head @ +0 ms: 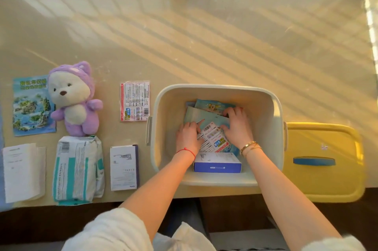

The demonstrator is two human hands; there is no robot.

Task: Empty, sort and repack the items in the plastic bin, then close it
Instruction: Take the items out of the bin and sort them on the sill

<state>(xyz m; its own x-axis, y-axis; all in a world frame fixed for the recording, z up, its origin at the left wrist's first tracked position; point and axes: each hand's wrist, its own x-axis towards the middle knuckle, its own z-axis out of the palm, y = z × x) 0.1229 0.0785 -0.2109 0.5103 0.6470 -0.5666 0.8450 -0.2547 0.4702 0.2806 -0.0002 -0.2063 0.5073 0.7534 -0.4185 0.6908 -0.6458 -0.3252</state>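
Head view: hands (212,128) inside bin (216,88).

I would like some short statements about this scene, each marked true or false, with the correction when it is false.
1. Both hands are inside the cream bin. True: the left hand and the right hand rest on flat packets there.
2. The yellow lid is closed on the bin. False: it lies on the table to the right of the bin.
3. A purple plush toy lies on the table, left of the bin. True.
4. The blue-edged box in the bin is at its far wall. False: it lies at the near wall, between the wrists.
5. The bin is empty. False: it holds leaflets, packets and the box.
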